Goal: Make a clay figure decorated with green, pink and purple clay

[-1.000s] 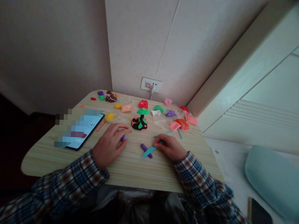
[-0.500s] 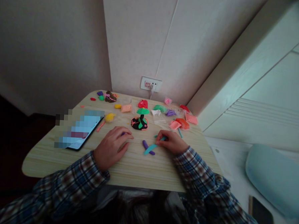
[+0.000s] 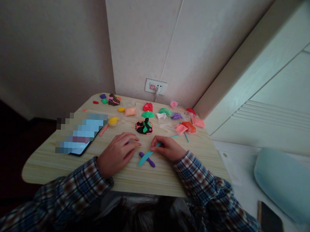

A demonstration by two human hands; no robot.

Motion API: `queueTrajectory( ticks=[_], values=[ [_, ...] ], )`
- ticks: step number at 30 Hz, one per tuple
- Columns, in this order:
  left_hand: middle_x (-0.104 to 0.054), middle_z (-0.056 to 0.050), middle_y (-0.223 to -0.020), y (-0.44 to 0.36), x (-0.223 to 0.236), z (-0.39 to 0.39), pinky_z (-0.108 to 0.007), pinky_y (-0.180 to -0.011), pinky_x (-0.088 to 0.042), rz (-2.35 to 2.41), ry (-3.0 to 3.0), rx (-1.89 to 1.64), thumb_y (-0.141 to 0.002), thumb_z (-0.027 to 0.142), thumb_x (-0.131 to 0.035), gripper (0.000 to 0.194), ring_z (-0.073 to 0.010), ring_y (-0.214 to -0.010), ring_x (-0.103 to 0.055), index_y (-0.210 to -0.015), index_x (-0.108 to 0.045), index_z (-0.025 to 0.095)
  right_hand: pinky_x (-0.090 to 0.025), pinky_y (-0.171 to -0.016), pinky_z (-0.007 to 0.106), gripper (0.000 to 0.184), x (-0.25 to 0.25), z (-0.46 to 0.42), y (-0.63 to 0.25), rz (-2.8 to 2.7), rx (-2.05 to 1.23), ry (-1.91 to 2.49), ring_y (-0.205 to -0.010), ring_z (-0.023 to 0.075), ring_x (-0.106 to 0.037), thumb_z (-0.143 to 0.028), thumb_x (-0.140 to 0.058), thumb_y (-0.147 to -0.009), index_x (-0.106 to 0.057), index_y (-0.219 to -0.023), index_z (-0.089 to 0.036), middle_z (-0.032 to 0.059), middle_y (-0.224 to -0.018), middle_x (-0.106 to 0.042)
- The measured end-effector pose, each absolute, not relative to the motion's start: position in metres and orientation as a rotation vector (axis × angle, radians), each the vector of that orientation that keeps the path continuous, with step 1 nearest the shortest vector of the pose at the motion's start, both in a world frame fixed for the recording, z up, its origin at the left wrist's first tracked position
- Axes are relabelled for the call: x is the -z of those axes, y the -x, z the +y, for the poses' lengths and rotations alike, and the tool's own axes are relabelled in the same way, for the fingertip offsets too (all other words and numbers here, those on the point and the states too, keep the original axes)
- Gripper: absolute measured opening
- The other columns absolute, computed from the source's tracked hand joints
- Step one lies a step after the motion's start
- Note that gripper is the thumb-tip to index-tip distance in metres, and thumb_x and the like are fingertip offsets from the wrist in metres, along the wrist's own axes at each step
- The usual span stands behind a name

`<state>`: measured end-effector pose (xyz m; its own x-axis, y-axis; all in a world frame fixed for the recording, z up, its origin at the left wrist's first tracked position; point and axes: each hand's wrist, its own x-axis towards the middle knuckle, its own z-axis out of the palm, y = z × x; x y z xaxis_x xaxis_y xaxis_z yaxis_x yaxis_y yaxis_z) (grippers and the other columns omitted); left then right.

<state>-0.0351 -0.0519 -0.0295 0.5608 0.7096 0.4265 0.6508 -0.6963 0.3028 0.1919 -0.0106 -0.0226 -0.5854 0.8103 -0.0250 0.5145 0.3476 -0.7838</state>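
In my right hand (image 3: pixel 168 148), the closed fingers pinch a teal plastic clay knife (image 3: pixel 145 158). Its flat blade slants down to the left and lies across a purple clay roll (image 3: pixel 150 162) on the table. I cannot tell whether the blade presses into the clay. My left hand (image 3: pixel 119 150) is just left of the roll, palm down with fingers stretched and apart. A bit of purple (image 3: pixel 127 142) shows by its fingers, mostly hidden. Beyond both hands stands a clay model (image 3: pixel 144 127) with a black base, green leaves and a green umbrella-like top.
A phone (image 3: pixel 85 135) with a lit screen lies at the left of the wooden table (image 3: pixel 167 186). Bags of coloured clay, such as an orange one (image 3: pixel 188 126) and a green one (image 3: pixel 165 111), line the back. A brown clay piece (image 3: pixel 114 100) sits far left.
My right hand has moved left with the knife. The purple roll has shifted left and slightly towards me. My left hand has stayed nearly in place.
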Motion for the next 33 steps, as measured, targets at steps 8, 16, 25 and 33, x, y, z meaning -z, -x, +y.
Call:
queueTrajectory(
  ticks=[8,16,25,33],
  values=[
    [-0.056,-0.008,-0.106,0.0349,0.029,-0.0519,-0.041,-0.089,-0.04,1.182,-2.664,-0.798,-0.081,0.012,-0.043,0.025,-0.0218,-0.105,-0.047,-0.098,-0.06,0.017,-0.036,-0.056,0.02,0.006,0.0223,-0.0129,-0.1863,-2.37,-1.076,1.141,-0.06,0.0093,-0.049,-0.021,-0.062,-0.073,-0.059,-0.073,-0.015,-0.0013,-0.069,-0.059],
    [-0.057,-0.008,-0.105,0.034,0.0282,-0.0524,-0.041,-0.089,-0.04,1.186,-2.669,-0.807,-0.081,0.011,-0.043,0.025,-0.0216,-0.104,-0.047,-0.097,-0.061,0.018,-0.038,-0.058,0.021,0.007,0.0237,-0.0119,-0.184,-2.426,-1.02,1.064,-0.062,0.0104,-0.052,-0.022,-0.061,-0.074,-0.06,-0.072,-0.015,-0.0005,-0.069,-0.061],
    [-0.057,-0.008,-0.106,0.0342,0.0287,-0.0526,-0.04,-0.089,-0.04,1.188,-2.653,-0.793,-0.082,0.013,-0.043,0.024,-0.0215,-0.104,-0.047,-0.097,-0.061,0.018,-0.037,-0.058,0.021,0.004,0.0214,-0.0106,-0.1836,-2.4,-0.973,1.145,-0.063,0.0109,-0.052,-0.019,-0.062,-0.073,-0.06,-0.072,-0.015,-0.0001,-0.07,-0.06],
    [-0.056,-0.008,-0.105,0.034,0.0286,-0.0525,-0.04,-0.089,-0.04,1.171,-2.652,-0.784,-0.081,0.013,-0.045,0.024,-0.0218,-0.104,-0.047,-0.098,-0.061,0.018,-0.037,-0.058,0.021,0.007,0.019,-0.0124,-0.1833,-2.344,-1.133,1.078,-0.062,0.0103,-0.049,-0.02,-0.06,-0.074,-0.057,-0.071,-0.015,-0.0012,-0.069,-0.057]
  ],
)
